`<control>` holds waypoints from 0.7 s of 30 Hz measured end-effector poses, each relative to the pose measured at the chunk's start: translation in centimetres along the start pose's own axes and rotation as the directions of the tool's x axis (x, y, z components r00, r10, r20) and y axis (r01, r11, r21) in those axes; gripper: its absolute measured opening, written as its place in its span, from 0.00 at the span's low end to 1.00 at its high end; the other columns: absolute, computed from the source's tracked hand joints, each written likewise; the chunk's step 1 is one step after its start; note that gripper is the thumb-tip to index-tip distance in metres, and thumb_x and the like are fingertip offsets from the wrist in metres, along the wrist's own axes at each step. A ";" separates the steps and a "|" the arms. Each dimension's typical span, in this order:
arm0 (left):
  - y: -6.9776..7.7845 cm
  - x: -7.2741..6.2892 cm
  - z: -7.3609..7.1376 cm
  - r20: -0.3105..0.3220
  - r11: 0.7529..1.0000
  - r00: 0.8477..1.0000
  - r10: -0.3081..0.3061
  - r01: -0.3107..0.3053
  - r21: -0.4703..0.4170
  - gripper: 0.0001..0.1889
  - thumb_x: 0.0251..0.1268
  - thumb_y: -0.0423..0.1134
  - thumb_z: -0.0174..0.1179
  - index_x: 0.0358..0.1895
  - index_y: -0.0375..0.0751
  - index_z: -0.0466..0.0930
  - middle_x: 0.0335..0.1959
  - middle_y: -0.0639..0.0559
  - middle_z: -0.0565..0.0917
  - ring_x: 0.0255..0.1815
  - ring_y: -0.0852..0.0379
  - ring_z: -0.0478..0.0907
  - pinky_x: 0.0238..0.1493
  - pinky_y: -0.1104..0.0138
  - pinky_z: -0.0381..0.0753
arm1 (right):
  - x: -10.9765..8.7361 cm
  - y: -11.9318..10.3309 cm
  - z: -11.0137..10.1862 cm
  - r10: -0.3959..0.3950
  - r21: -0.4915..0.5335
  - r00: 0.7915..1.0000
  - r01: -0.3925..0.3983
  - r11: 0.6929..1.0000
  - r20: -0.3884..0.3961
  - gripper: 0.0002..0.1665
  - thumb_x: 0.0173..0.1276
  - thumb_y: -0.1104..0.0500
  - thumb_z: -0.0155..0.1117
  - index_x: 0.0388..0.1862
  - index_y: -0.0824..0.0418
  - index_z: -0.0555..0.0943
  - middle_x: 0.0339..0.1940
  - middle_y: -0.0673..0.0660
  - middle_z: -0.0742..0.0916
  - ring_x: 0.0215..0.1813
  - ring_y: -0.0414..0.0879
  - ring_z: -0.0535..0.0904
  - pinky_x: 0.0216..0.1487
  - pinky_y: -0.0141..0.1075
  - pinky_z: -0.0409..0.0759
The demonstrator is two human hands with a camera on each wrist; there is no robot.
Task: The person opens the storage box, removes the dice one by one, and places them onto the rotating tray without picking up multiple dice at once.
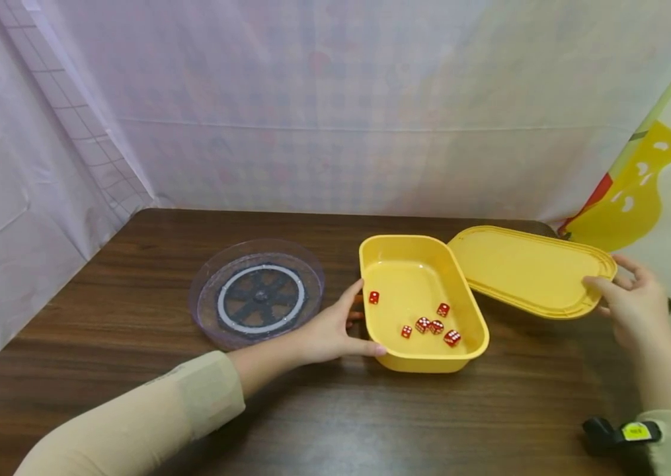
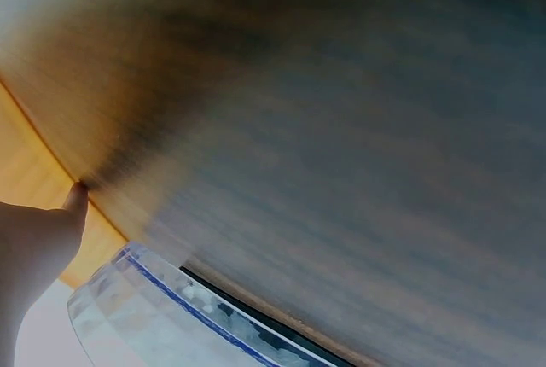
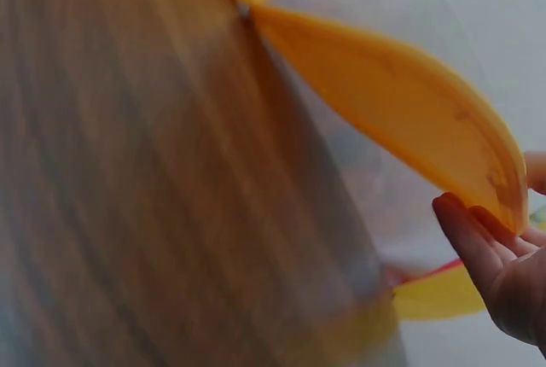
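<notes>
A yellow plastic container (image 1: 424,365) sits uncovered on the table, with several red dice (image 1: 436,326) with white pips scattered on its floor. My left hand (image 1: 326,336) holds its left near corner, thumb on the front wall near the rim and fingers along the left side; the left wrist view shows one digit against the yellow wall (image 2: 51,175). With my right hand (image 1: 638,301) I pinch the right end of the matching yellow lid (image 1: 525,268), thumb on top and fingers beneath. The lid tilts up from the table, its left end beside the container's right rim.
Left of the container stands a round clear plastic dish (image 1: 198,291) with a dark spoked-wheel pattern inside. The wooden table (image 1: 311,423) backs onto a pale curtain (image 1: 311,132). A black strap with a yellow label (image 1: 635,432) shows by the right sleeve.
</notes>
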State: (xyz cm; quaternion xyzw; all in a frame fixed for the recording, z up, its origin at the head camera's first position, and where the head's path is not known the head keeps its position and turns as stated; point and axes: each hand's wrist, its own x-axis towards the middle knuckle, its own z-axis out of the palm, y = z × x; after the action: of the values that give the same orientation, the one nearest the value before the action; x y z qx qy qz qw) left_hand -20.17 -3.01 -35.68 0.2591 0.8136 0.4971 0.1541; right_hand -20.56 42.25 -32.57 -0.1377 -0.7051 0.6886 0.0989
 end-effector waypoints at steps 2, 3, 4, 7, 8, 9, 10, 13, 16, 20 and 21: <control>0.0 0.0 0.0 0.000 1.000 1.000 0.003 -0.003 -0.002 0.60 0.50 0.46 0.74 0.77 0.46 0.35 0.74 0.41 0.54 0.65 0.47 0.68 0.61 0.57 0.66 | 0.3 0.6 -0.4 -0.001 -0.121 1.000 0.003 0.993 0.011 0.57 0.63 0.55 0.69 0.79 0.50 0.42 0.76 0.61 0.57 0.31 0.28 0.79 0.27 0.30 0.79; 0.0 0.0 0.0 0.001 1.000 1.000 0.006 -0.006 -0.003 0.60 0.50 0.46 0.74 0.77 0.46 0.35 0.74 0.41 0.54 0.65 0.47 0.68 0.61 0.57 0.66 | 0.5 0.9 -0.6 -0.008 -0.193 1.000 0.011 0.981 0.013 0.56 0.64 0.53 0.67 0.79 0.51 0.41 0.75 0.64 0.57 0.31 0.28 0.79 0.28 0.30 0.80; -0.1 0.0 0.0 0.001 1.000 1.000 0.007 -0.007 -0.002 0.60 0.50 0.46 0.74 0.77 0.46 0.35 0.74 0.41 0.54 0.65 0.47 0.68 0.61 0.57 0.66 | 0.6 1.2 -0.7 -0.019 -0.261 1.000 0.023 0.965 0.018 0.55 0.65 0.51 0.66 0.79 0.52 0.41 0.75 0.66 0.55 0.31 0.27 0.78 0.29 0.30 0.80; -0.1 0.0 0.0 0.005 1.000 1.000 0.010 -0.010 -0.004 0.60 0.50 0.46 0.74 0.77 0.47 0.35 0.74 0.42 0.54 0.65 0.47 0.67 0.62 0.57 0.66 | 0.8 1.7 -0.9 -0.076 -0.432 0.996 0.090 0.898 0.049 0.53 0.68 0.49 0.62 0.78 0.62 0.41 0.70 0.76 0.60 0.31 0.23 0.75 0.30 0.31 0.80; -0.1 0.0 0.0 0.005 1.000 1.000 0.011 -0.011 -0.006 0.60 0.50 0.46 0.74 0.77 0.47 0.35 0.74 0.42 0.54 0.65 0.47 0.67 0.62 0.57 0.66 | 0.8 1.8 -0.9 -0.098 -0.481 0.993 0.116 0.869 0.062 0.52 0.69 0.48 0.60 0.77 0.66 0.42 0.68 0.79 0.62 0.31 0.22 0.73 0.30 0.31 0.80; -0.1 0.0 0.0 0.005 1.000 1.000 0.011 -0.011 -0.006 0.60 0.50 0.46 0.74 0.77 0.47 0.35 0.74 0.42 0.54 0.65 0.47 0.67 0.62 0.57 0.66 | 0.8 2.0 -1.0 -0.119 -0.522 0.990 0.142 0.841 0.076 0.51 0.70 0.48 0.59 0.76 0.69 0.43 0.64 0.81 0.64 0.30 0.22 0.72 0.29 0.31 0.80; -0.1 0.0 0.0 0.005 1.000 1.000 0.009 -0.009 -0.006 0.60 0.50 0.46 0.74 0.77 0.47 0.35 0.74 0.42 0.54 0.65 0.47 0.67 0.62 0.57 0.66 | 0.8 2.1 -1.0 -0.137 -0.554 0.986 0.165 0.816 0.092 0.50 0.70 0.48 0.59 0.75 0.72 0.44 0.62 0.82 0.65 0.30 0.21 0.71 0.28 0.31 0.79; 0.0 -0.1 -0.1 0.005 1.000 1.000 0.007 -0.007 -0.004 0.60 0.50 0.46 0.74 0.77 0.47 0.35 0.74 0.42 0.55 0.65 0.48 0.67 0.62 0.56 0.66 | 0.8 2.3 -1.2 -0.169 -0.667 0.978 0.208 0.716 0.124 0.49 0.70 0.46 0.58 0.72 0.78 0.49 0.58 0.85 0.67 0.36 0.37 0.77 0.28 0.29 0.75; 0.0 -0.1 -0.1 0.005 1.000 1.000 0.006 -0.006 -0.004 0.60 0.50 0.46 0.74 0.77 0.47 0.35 0.74 0.42 0.55 0.65 0.47 0.67 0.62 0.56 0.66 | 1.0 2.6 -1.4 -0.183 -0.740 0.970 0.242 0.628 0.161 0.48 0.70 0.45 0.58 0.68 0.80 0.54 0.56 0.84 0.68 0.48 0.65 0.74 0.35 0.37 0.73; -0.1 0.0 -0.1 0.008 1.000 1.000 0.010 -0.010 -0.008 0.60 0.50 0.46 0.74 0.77 0.48 0.35 0.74 0.42 0.54 0.66 0.47 0.67 0.62 0.56 0.65 | 1.2 3.0 -1.5 -0.159 -0.774 0.963 0.269 0.574 0.217 0.48 0.70 0.43 0.56 0.66 0.83 0.55 0.56 0.85 0.67 0.55 0.77 0.65 0.45 0.59 0.69; 0.0 0.0 -0.1 0.008 1.000 1.000 0.010 -0.010 -0.009 0.60 0.50 0.46 0.74 0.77 0.48 0.35 0.74 0.42 0.54 0.66 0.47 0.67 0.62 0.56 0.65 | 1.3 3.1 -1.5 -0.147 -0.778 0.963 0.270 0.567 0.227 0.49 0.70 0.42 0.56 0.66 0.83 0.55 0.56 0.85 0.66 0.55 0.77 0.64 0.47 0.63 0.66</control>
State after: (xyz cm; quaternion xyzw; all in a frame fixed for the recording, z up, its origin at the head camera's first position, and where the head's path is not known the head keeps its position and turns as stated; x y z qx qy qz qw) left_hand -20.21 -3.12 -35.68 0.2647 0.8095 0.5003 0.1560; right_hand -21.12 44.14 -35.66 -0.0355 -0.9551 0.2882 0.0582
